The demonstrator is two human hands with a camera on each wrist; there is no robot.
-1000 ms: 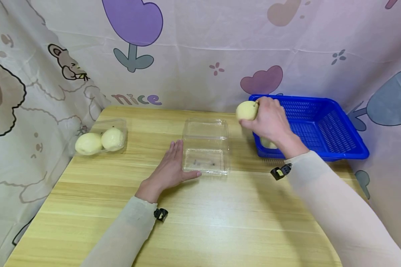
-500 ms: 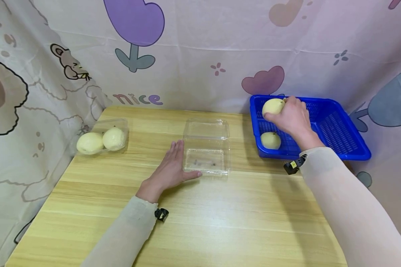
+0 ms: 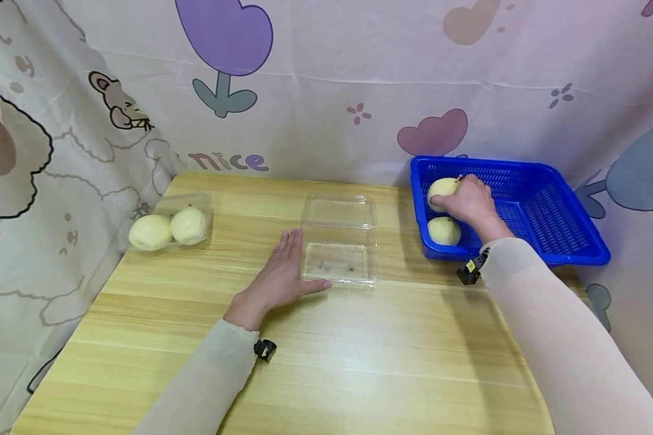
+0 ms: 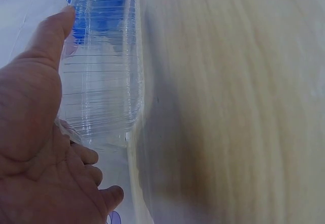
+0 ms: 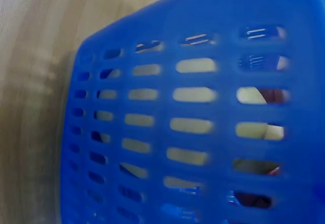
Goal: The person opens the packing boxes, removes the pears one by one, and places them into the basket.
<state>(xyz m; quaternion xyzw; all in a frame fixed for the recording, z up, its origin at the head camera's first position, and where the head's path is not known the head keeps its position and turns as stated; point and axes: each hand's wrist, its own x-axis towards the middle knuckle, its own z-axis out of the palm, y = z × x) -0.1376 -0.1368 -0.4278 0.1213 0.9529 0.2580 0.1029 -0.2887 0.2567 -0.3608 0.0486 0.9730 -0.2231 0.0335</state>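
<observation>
My right hand grips a pale yellow pear by its right side, low inside the left end of the blue basket. A second pear lies in the basket just in front of it. In the right wrist view the basket's slotted wall covers most of the hand and fruit. My left hand rests with straight fingers along the left side of a clear plastic box, thumb across its front corner. The lid is folded back. The left wrist view shows fingers touching the box.
At the far left of the wooden table stands another clear box holding two pears. A patterned curtain hangs behind the table and along both sides.
My right hand has carried the pear rightward from beyond the basket's left rim and lowered it into the basket, behind the other pear. The left hand stays at the clear box.
</observation>
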